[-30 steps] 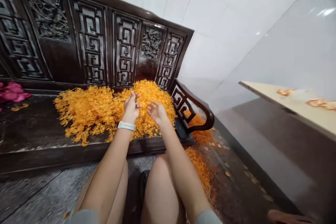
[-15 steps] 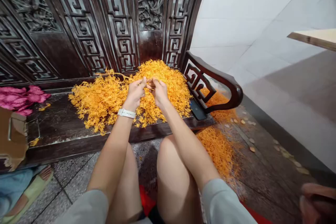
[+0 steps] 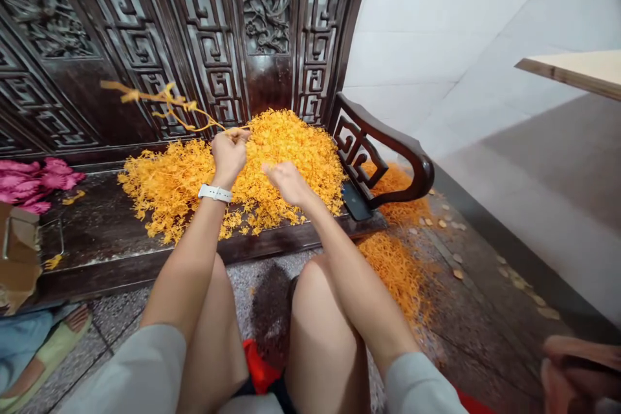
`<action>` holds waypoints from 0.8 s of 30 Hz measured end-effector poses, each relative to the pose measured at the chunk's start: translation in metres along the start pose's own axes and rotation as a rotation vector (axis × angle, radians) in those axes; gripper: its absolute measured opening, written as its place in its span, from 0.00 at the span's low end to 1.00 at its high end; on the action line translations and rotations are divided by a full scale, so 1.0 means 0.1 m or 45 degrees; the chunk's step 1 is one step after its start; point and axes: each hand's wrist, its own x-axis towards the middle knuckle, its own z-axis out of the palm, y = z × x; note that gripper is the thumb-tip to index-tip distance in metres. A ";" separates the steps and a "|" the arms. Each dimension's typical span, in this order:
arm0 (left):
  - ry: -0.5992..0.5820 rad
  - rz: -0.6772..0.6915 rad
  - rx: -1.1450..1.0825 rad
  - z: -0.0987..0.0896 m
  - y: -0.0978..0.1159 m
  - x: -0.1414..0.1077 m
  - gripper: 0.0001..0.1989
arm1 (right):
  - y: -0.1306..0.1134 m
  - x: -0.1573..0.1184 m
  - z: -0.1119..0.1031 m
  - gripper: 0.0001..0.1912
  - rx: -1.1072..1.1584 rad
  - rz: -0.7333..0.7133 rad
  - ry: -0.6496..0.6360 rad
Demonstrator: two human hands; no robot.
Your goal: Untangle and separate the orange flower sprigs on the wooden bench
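Note:
My left hand [image 3: 229, 154], with a white band at the wrist, is closed on a thin yellow branched stem [image 3: 132, 96]. The stem reaches up and left in front of the bench back, its far end slightly blurred. To the right and a little lower, my right hand [image 3: 287, 181] has its fingers curled together; whether anything is between them is hidden. Both hands are over a heap of small yellow dried-looking flower sprigs [image 3: 305, 149] on the dark wooden bench seat [image 3: 104, 226].
Pink plant material [image 3: 39, 181] and a torn cardboard box [image 3: 17, 252] are at the left. A dark phone [image 3: 358, 202] lies beside the carved armrest [image 3: 412, 162]. Orange stems [image 3: 395, 272] cover floor at the right. Another person's sandaled foot [image 3: 53, 352] shows lower left.
My hands have separated from where they met over the heap. The left hand moved left with the stem, which now points up and left; the right hand dropped slightly lower.

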 end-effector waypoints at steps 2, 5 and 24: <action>0.148 -0.009 0.022 -0.10 -0.08 0.16 0.09 | -0.26 -0.25 0.05 0.33 0.034 -0.052 -0.419; 0.187 -0.179 -0.207 -0.22 -0.14 0.27 0.11 | -0.47 -0.49 0.03 0.26 0.210 -0.057 -1.180; -0.722 -0.077 -0.137 0.05 0.26 -0.23 0.14 | 0.17 0.04 -0.34 0.17 0.476 -0.019 0.453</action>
